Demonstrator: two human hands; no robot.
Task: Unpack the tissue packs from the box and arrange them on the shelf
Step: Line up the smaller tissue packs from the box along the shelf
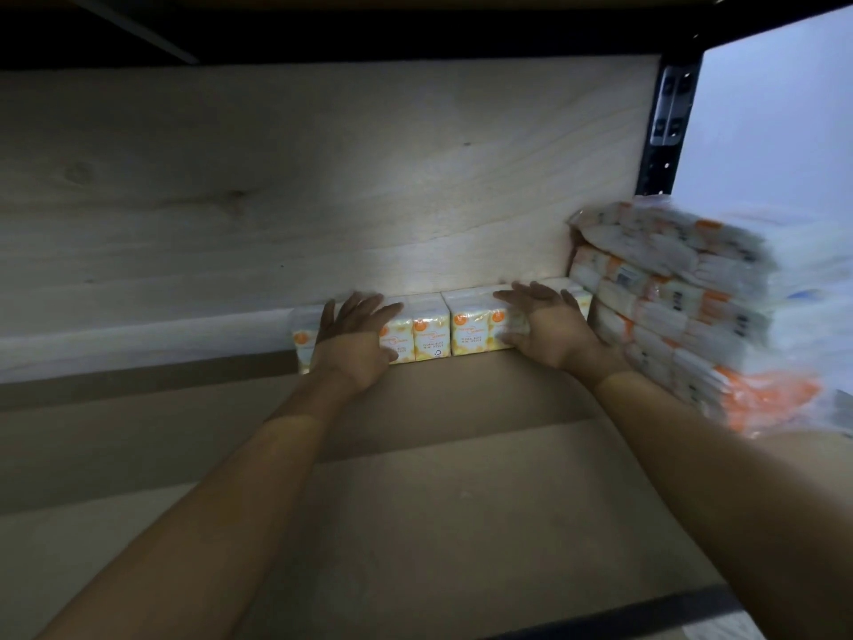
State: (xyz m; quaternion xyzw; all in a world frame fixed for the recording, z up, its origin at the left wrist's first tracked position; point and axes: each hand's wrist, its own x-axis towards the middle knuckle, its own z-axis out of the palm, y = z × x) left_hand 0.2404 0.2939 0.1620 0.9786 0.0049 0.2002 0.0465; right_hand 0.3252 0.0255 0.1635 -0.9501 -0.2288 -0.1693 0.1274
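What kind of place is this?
Probably a storeroom or shop stockroom: a black metal rack post with bolt holes, a plain wooden shelf, and many wrapped tissue packs stacked at the right.

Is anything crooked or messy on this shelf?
Yes. The top bundle of the stack on the right sits tilted, not flat like the bundles under it, though that part is blurry. The row of small packs at the back looks straight under the left hand and right hand.

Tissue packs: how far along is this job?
Done: a stack of wrapped packs sits at the right end of the shelf. In hand: left hand and right hand press a row of yellow packs to the back wall. Left: unclear; no box in view.
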